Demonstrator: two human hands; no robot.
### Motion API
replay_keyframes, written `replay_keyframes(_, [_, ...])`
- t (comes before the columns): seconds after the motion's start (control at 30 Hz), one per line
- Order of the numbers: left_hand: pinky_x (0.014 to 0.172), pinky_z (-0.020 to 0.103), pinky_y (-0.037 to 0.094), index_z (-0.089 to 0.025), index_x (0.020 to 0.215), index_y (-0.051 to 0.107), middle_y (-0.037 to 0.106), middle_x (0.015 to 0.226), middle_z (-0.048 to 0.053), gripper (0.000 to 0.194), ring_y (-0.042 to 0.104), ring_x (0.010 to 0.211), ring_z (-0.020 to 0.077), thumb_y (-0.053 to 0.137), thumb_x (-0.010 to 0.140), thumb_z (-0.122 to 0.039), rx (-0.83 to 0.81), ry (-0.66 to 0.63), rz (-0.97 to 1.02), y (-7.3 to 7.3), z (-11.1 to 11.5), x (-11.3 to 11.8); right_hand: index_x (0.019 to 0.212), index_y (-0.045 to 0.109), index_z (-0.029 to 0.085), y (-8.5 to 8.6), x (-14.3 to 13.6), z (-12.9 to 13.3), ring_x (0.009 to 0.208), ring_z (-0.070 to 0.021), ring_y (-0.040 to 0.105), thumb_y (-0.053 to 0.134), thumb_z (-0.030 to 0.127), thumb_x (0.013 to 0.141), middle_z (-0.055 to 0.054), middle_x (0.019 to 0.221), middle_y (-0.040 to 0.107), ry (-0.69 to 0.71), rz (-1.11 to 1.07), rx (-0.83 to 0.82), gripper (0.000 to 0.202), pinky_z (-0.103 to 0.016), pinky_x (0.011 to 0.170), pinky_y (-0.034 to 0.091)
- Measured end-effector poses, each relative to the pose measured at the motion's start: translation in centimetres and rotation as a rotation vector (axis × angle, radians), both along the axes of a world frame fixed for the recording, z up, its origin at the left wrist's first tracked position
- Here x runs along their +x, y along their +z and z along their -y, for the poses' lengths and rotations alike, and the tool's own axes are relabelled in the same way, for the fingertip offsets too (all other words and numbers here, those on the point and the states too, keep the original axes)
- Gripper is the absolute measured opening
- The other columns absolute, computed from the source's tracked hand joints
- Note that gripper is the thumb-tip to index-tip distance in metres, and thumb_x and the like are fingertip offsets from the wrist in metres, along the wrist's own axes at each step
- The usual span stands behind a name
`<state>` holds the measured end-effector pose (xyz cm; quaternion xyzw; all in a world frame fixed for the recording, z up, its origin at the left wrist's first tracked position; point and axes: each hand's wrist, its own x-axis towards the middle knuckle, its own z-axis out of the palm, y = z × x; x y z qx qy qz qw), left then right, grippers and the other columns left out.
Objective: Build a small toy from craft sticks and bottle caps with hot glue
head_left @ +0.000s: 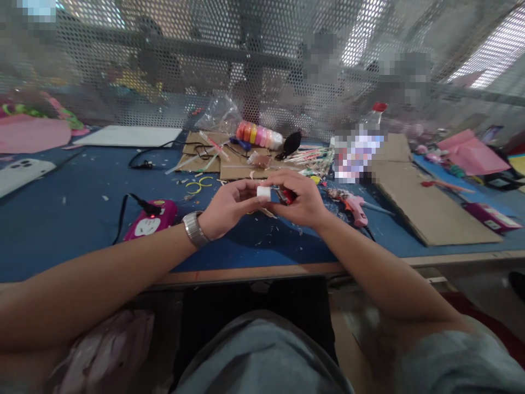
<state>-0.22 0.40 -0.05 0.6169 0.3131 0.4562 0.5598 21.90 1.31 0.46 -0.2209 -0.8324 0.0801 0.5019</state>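
Head view: left hand (223, 208)'s fingers were clamped on a small white block (263, 193) above the table (82, 219); right hand (302, 198)'s were curled round a half-hidden red piece (290, 196). Probably mid two-handed fiddling; next move called for a steady block.

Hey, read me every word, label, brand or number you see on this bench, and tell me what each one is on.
Nothing reads clearly.
Bottle: label blurred out, unreadable.
Purple power socket: markings on its face, too small to read.
Purple block on the right: pale label, too small and blurred.
White piece in the left hand: no text can be made out.
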Motion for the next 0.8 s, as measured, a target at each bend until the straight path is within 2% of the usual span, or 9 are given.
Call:
replay_keyframes(0.1, [0.070, 0.033, 0.055, -0.018, 0.118, 0.074, 0.077, 0.101, 0.010, 0.045, 0.067, 0.079, 0.0186, 0.071, 0.099, -0.059, 0.055, 0.066, -0.032, -0.2, -0.3, -0.3, 0.116, 0.081, 0.026, 0.1, 0.0, -0.2, 0.104, -0.0249, 0.080, 0.089, 0.042, 0.094, -0.008, 0.113, 0.086, -0.026, -0.010, -0.013, 0.029, -0.041, 0.094, 0.062])
replay_keyframes(0.13, [0.071, 0.033, 0.054, -0.019, 0.121, 0.072, 0.076, 0.105, 0.011, 0.043, 0.068, 0.083, 0.0196, 0.062, 0.104, -0.057, 0.083, 0.101, -0.049, -0.3, -0.6, -0.5, 0.116, 0.081, 0.026, 0.1, 0.1, -0.3, 0.105, -0.0256, 0.080, 0.089, 0.043, 0.094, -0.008, 0.114, 0.086, -0.048, -0.011, -0.021, 0.029, -0.043, 0.095, 0.062])
replay_keyframes(0.2, [0.074, 0.035, 0.053, -0.022, 0.124, 0.066, 0.073, 0.115, 0.011, 0.032, 0.065, 0.086, 0.0197, 0.055, 0.106, -0.046, 0.156, 0.189, -0.105, -0.5, -1.3, -0.9, 0.114, 0.081, 0.026, 0.1, 0.3, -0.5, 0.104, -0.0262, 0.078, 0.089, 0.045, 0.093, -0.008, 0.115, 0.086, -0.099, -0.025, -0.040, 0.030, -0.043, 0.092, 0.061])
replay_keyframes(0.27, [0.087, 0.039, 0.054, -0.023, 0.123, 0.062, 0.071, 0.118, 0.010, 0.027, 0.064, 0.095, 0.0224, 0.058, 0.098, -0.033, 0.247, 0.253, -0.193, -0.7, -1.8, -1.2, 0.111, 0.081, 0.025, 0.0, 0.4, -0.6, 0.094, -0.0240, 0.076, 0.090, 0.046, 0.092, -0.008, 0.113, 0.085, -0.140, -0.051, -0.065, 0.030, -0.040, 0.081, 0.059])
replay_keyframes(0.37, [0.108, 0.049, 0.050, -0.021, 0.123, 0.062, 0.070, 0.123, 0.012, 0.043, 0.063, 0.112, 0.0294, 0.069, 0.081, -0.022, 0.386, 0.237, -0.404, -0.6, -1.6, -1.3, 0.108, 0.080, 0.023, 0.0, 0.5, -0.8, 0.076, -0.0183, 0.066, 0.091, 0.041, 0.089, -0.006, 0.111, 0.084, -0.155, -0.102, -0.087, 0.028, -0.034, 0.064, 0.050])
replay_keyframes(0.47, [0.123, 0.059, 0.040, -0.018, 0.127, 0.066, 0.069, 0.131, 0.015, 0.056, 0.059, 0.130, 0.0397, 0.073, 0.072, -0.020, 0.484, 0.190, -0.629, -0.7, -0.9, -1.3, 0.104, 0.079, 0.022, 0.0, 0.5, -0.9, 0.075, -0.0177, 0.064, 0.089, 0.037, 0.089, -0.007, 0.109, 0.083, -0.157, -0.113, -0.105, 0.024, -0.034, 0.063, 0.048])
replay_keyframes(0.53, [0.125, 0.065, 0.037, -0.019, 0.132, 0.067, 0.068, 0.133, 0.016, 0.061, 0.056, 0.137, 0.0445, 0.073, 0.072, -0.022, 0.517, 0.168, -0.757, -0.9, -0.7, -1.2, 0.106, 0.079, 0.021, 0.0, 0.5, -0.9, 0.070, -0.0154, 0.059, 0.088, 0.038, 0.089, -0.007, 0.110, 0.082, -0.160, -0.124, -0.142, 0.026, -0.033, 0.062, 0.047])
replay_keyframes(0.63, [0.122, 0.068, 0.039, -0.024, 0.136, 0.070, 0.068, 0.133, 0.015, 0.062, 0.056, 0.137, 0.0455, 0.074, 0.075, -0.026, 0.537, 0.137, -0.906, -1.3, -0.7, -1.4, 0.111, 0.078, 0.021, -0.1, 0.5, -1.0, 0.061, -0.0112, 0.048, 0.088, 0.039, 0.089, -0.006, 0.111, 0.080, -0.152, -0.161, -0.194, 0.030, -0.032, 0.058, 0.043])
replay_keyframes(0.8, [0.111, 0.067, 0.046, -0.028, 0.126, 0.077, 0.073, 0.131, 0.013, 0.042, 0.060, 0.126, 0.0441, 0.069, 0.085, -0.029, 0.548, 0.105, -1.031, -1.4, -0.8, -1.7, 0.112, 0.079, 0.022, -0.2, 0.5, -1.3, 0.069, -0.0143, 0.056, 0.090, 0.039, 0.087, -0.005, 0.109, 0.080, -0.151, -0.209, -0.191, 0.033, -0.032, 0.065, 0.048])
